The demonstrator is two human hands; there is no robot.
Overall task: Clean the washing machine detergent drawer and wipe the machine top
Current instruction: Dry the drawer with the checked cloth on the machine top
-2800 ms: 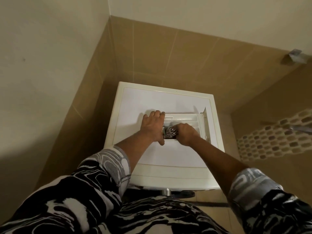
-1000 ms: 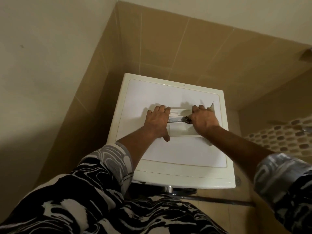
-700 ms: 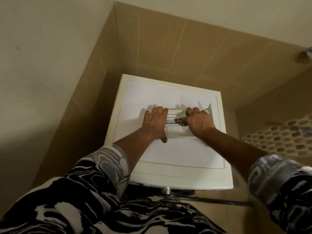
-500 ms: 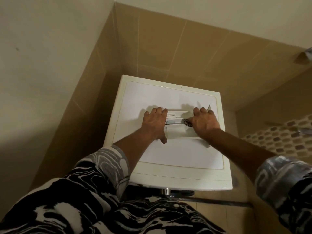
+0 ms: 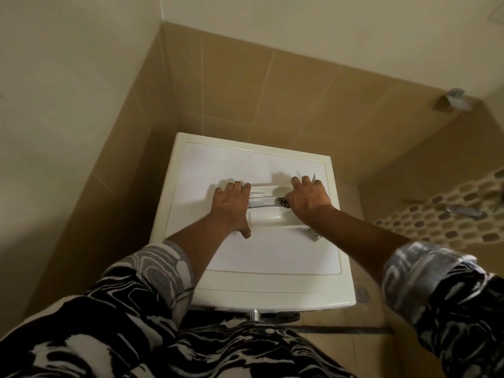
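The white detergent drawer (image 5: 268, 216) lies flat on the white washing machine top (image 5: 223, 165), its compartments facing up. My left hand (image 5: 231, 207) rests on the drawer's left end, fingers spread and flat, thumb hooked over the near edge. My right hand (image 5: 308, 200) is over the drawer's right end, shut on a dark patterned cloth (image 5: 283, 202), of which only a small wad shows at my thumb. The cloth presses into the drawer's middle channel. My right hand hides the drawer's far right part.
The machine stands in a corner of tan tiled walls (image 5: 245, 85), close on the left and behind. A mosaic tile band (image 5: 441, 214) and a metal fixture (image 5: 463, 211) are on the right wall. A floor drain (image 5: 362, 294) sits by the machine's front right corner.
My right hand has worked the cloth back and forth along the drawer, from the left compartment to the right end. My left hand has stayed on the drawer's left end.
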